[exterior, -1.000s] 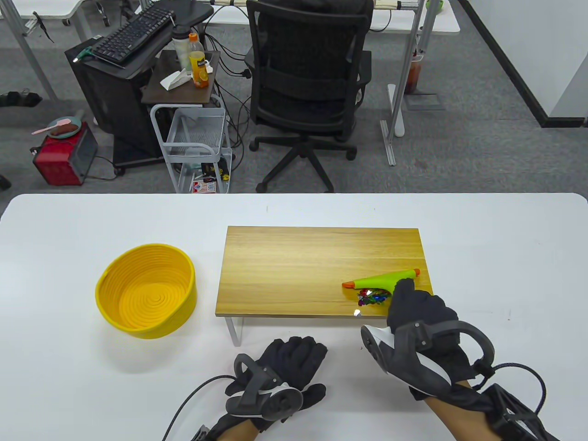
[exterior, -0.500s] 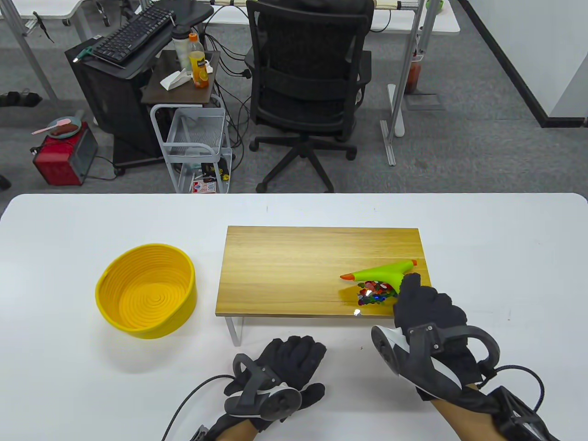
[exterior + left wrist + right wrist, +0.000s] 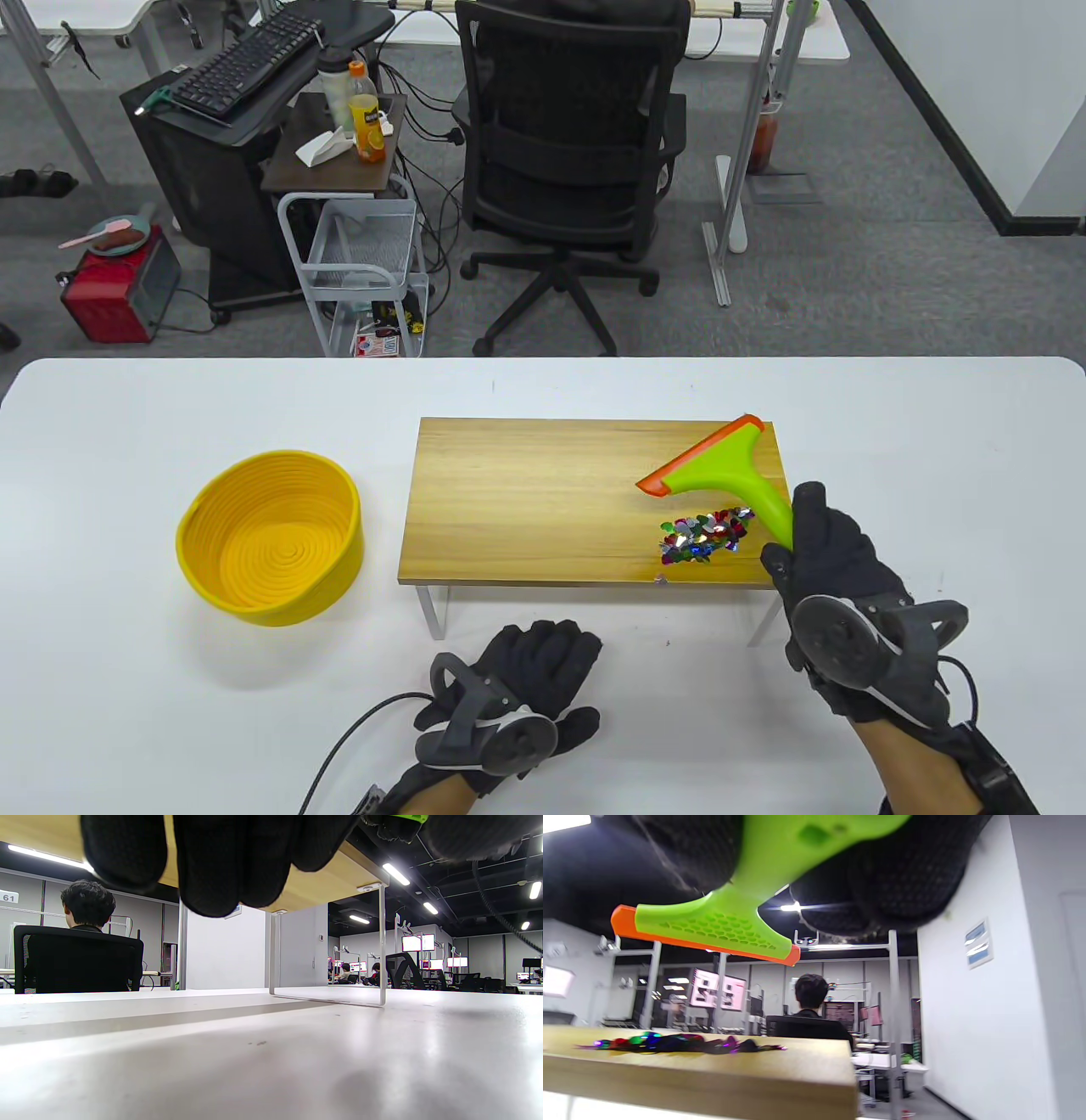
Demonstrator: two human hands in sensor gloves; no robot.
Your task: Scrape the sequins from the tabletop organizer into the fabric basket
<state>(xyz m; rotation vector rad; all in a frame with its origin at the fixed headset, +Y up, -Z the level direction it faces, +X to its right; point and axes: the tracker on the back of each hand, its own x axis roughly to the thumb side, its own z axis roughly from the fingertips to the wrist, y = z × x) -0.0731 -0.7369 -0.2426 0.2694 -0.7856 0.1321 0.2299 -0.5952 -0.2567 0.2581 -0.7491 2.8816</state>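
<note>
A wooden tabletop organizer [image 3: 543, 501] stands mid-table on white legs. A pile of colourful sequins [image 3: 702, 536] lies near its front right edge; it also shows in the right wrist view [image 3: 678, 1043]. My right hand [image 3: 827, 556] grips the handle of a green scraper with an orange blade [image 3: 713, 467] and holds it raised above the sequins, blade toward the organizer's back right; the scraper shows in the right wrist view [image 3: 721, 929] too. The yellow fabric basket [image 3: 270, 536] sits left of the organizer. My left hand [image 3: 530, 675] rests flat on the table in front of the organizer, holding nothing.
One stray sequin [image 3: 659, 580] lies at the organizer's front edge. The white table [image 3: 127, 679] stretches around everything. Beyond its far edge are an office chair [image 3: 568, 170], a wire cart [image 3: 361, 272] and a desk with a keyboard.
My right hand has lifted the scraper off the organizer and swung it up and back to the right, uncovering the sequin pile. The left hand has not moved.
</note>
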